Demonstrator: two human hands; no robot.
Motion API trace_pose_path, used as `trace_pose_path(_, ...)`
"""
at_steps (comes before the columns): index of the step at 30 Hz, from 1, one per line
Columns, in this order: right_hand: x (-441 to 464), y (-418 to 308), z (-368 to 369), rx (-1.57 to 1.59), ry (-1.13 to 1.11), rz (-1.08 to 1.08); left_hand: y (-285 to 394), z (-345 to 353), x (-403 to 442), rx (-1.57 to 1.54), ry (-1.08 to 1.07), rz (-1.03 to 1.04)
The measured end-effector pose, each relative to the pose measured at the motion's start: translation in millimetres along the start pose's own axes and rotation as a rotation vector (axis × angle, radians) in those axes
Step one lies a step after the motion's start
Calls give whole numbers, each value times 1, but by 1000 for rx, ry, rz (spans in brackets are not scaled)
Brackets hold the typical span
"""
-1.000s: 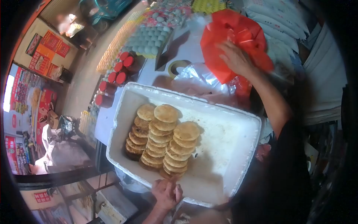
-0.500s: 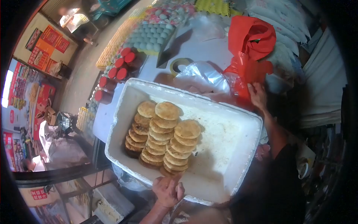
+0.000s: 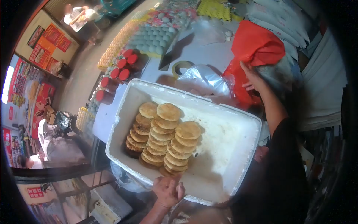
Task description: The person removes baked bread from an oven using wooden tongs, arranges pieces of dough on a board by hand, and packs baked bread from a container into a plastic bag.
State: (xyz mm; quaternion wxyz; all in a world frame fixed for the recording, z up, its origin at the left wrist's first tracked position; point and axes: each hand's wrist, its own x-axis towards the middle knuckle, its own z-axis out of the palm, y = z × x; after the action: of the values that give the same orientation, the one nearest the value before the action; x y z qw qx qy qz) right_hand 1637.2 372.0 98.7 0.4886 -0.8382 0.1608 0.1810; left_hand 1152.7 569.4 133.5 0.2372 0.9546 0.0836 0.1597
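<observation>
Three overlapping rows of round flat breads (image 3: 162, 136) lie in the left half of a white foam box (image 3: 246, 149). At the box's near edge is my left hand (image 3: 167, 191), its fingers curled; what they hold, if anything, is hidden. My right hand (image 3: 254, 79) touches the red plastic bag (image 3: 257, 43) beyond the box's right rear corner, with its fingers apart. The bag's upper part is puffed up and its lower part hangs beside the clear plastic bags (image 3: 205, 79).
Red-lidded jars (image 3: 121, 69), a tape roll (image 3: 181, 68) and trays of eggs (image 3: 153, 39) stand on the table behind the box. White sacks (image 3: 276, 22) are stacked at the back right. A person (image 3: 80, 18) is in the lane at the upper left.
My right hand moved down from the red bag's top to its lower part, then slightly up again. The bag shifted right and changed shape. My left hand has stayed at the box's edge.
</observation>
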Motion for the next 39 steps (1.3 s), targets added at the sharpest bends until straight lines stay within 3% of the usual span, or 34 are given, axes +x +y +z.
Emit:
trace_pose_path(3,4,-15,21,-212,-43,-61,0,0,-4,17,8,8)
trace_pose_path(5,73,20,36,-386,-41,-155,0,-2,2,-12,-23,-1)
trace_pose_path(8,174,51,49,-892,86,-394,1,-4,4,-4,-4,-12)
trace_pose_path(9,125,19,43,-810,219,-649,0,-3,4,-11,-13,-6)
trace_pose_path(10,156,4,36,-954,168,-768,0,-2,4,-19,-18,-9)
trace_pose_path(11,122,-32,36,-931,276,-952,0,-1,5,-25,-9,-8)
trace_pose_path(12,113,-66,41,-876,233,-954,0,0,7,-30,2,-4)
trace_pose_path(15,67,-151,60,-719,295,-1688,-1,1,6,-56,8,-5)
trace_pose_path(17,27,-199,71,-738,335,-1832,0,-1,7,-54,-18,-11)
trace_pose_path(18,21,-197,77,-746,334,-1820,1,-2,6,-41,-33,-23)
trace_pose_path(21,29,-179,80,-275,38,-1232,-1,0,6,-25,20,5)
trace_pose_path(23,41,-138,68,-198,-58,-1156,0,-2,6,-21,4,-1)
trace_pose_path(25,97,-69,47,-648,-78,-1124,-2,-1,5,-22,-11,-7)
trace_pose_path(26,70,-55,39,-863,-301,-771,-3,0,6,-35,-8,2)
trace_pose_path(27,33,-36,34,-667,-381,-658,-3,1,6,-49,-8,16)
trace_pose_path(28,70,12,31,-662,-255,-722,-2,2,7,-55,-13,22)
trace_pose_path(29,49,6,26,-741,-304,-453,-2,3,8,-65,-1,22)
trace_pose_path(31,49,33,22,-460,-350,-439,-1,2,9,-70,4,24)
trace_pose_path(35,41,43,17,-277,-375,-452,0,-2,10,-12,-35,30)
trace_pose_path(37,28,27,17,-413,-580,-580,0,-3,11,21,-21,42)
trace_pose_path(38,23,14,15,-1160,-557,-748,1,-2,10,27,-28,30)
trace_pose_path(39,13,0,22,-971,-236,-928,1,-3,10,37,-44,24)
